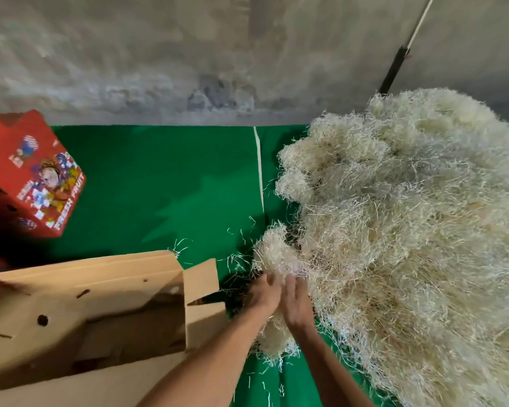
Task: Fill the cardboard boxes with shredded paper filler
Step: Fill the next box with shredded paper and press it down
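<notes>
Both hands are at the near-left edge of the big pile of shredded paper (pixel 409 230), which fills the right side of the scene on a green mat (pixel 159 177). The left hand (pixel 262 293) and the right hand (pixel 294 301) sit close together, fingers curled into a clump of shreds (pixel 272 254) that bulges out from the pile toward the left; more strands hang below the wrists. Each hand appears to have hold of that clump, though the fingertips are buried in the paper and cannot be made out.

The open brown cardboard box (pixel 86 318) lies just to the left of the hands, near side of the scene, its flaps up and its inside showing no filler as far as can be seen. A red printed fruit box (pixel 36 177) stands farther off at the left.

The step looks to be gathering a handful for the brown box. To do it well, the hands should probably scoop from beneath so the clump holds together, pull it clear of the tangled pile before swinging left, and carry it over the near flap rather than dragging it across. Loose strands will likely trail onto the mat; a tighter squeeze should lessen that.
</notes>
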`<state>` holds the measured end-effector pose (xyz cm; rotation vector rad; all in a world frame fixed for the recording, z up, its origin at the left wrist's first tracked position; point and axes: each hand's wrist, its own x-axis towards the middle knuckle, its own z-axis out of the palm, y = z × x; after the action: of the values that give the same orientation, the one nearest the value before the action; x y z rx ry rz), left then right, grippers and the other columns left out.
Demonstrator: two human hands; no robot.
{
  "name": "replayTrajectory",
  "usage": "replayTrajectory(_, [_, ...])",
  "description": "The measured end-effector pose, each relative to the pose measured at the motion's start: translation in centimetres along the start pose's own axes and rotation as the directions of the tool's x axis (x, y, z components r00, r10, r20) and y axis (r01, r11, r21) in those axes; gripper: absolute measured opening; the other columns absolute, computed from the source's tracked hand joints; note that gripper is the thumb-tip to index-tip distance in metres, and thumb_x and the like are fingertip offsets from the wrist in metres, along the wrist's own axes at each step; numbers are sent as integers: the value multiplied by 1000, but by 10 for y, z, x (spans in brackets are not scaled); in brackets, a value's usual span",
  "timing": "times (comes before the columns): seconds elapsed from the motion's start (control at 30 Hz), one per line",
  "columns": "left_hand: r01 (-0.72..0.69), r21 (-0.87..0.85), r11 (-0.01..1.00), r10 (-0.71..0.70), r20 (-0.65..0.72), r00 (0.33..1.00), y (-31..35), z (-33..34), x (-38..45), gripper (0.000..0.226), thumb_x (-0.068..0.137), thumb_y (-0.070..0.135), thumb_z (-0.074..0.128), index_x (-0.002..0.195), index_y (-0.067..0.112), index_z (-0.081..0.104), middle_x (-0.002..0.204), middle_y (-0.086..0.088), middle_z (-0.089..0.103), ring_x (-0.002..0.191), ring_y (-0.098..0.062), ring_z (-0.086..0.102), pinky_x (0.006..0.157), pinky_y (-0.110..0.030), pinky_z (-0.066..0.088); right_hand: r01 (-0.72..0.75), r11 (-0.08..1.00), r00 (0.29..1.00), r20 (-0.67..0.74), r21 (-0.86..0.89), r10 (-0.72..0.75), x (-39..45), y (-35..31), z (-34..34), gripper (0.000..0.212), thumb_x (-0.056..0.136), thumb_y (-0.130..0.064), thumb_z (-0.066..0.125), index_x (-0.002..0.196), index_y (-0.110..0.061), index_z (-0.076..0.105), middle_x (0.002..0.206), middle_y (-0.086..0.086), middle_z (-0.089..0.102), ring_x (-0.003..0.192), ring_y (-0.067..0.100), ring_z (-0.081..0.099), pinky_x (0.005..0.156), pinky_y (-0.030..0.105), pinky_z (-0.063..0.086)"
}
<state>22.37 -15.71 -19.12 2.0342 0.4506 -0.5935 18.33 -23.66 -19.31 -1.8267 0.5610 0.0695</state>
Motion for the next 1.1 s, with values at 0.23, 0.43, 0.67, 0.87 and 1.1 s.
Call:
replayTrajectory(0.23, [-13, -359, 933, -67, -209, 976, 16, 13, -27, 52, 102, 55, 37, 84, 15, 65, 76, -6, 68, 58, -13, 60, 50, -23, 50, -111, 980, 988, 122, 166, 91, 5, -7, -4, 92, 91, -70, 51, 147, 1, 32, 132, 15, 60, 112, 27, 66, 92, 49, 58])
replayTrajectory(0.43, [-223, -372, 901, 90, -343, 935, 59, -15, -58, 40, 102, 53, 42, 113, 19, 59, 102, 1, 64, 95, -15, 64, 89, -36, 54, -93, 946, 995, 63, 310, 77, 1, -68, -14, 50, 96, -41, 63, 117, 3, 53, 106, 27, 69, 92, 33, 73, 73, 44, 63])
replayTrajectory(0.67, [-437, -615, 657, 265, -354, 897, 100, -93, -115, 33, 90, 62, 59, 113, 40, 49, 96, 23, 60, 87, 3, 60, 65, -17, 43, 181, 954, 983, -34, 240, -179, -36, -171, -28, 79, 96, -47, 60, 154, -4, 26, 156, 16, 37, 140, 34, 42, 110, 47, 44])
replayTrajectory(0.87, [-517, -703, 488, 133, -525, 841, 75, -177, -139, 25, 101, 56, 43, 107, 38, 59, 96, 25, 65, 87, -1, 60, 79, -28, 43, 328, 881, 934, 24, 342, -357, -81, -264, 0, 103, 78, -74, 59, 159, -27, 17, 164, -2, 21, 145, 21, 30, 115, 50, 29])
replayTrajectory(1.1, [-271, -860, 433, 16, -293, 956, 18, -251, -150, 42, 109, 41, 30, 143, 27, 50, 141, 4, 57, 127, -21, 55, 108, -40, 42, 185, 781, 903, 211, 597, -374, -140, -329, 75, 91, 65, -54, 81, 144, -23, 47, 145, 6, 53, 119, 22, 58, 100, 50, 49])
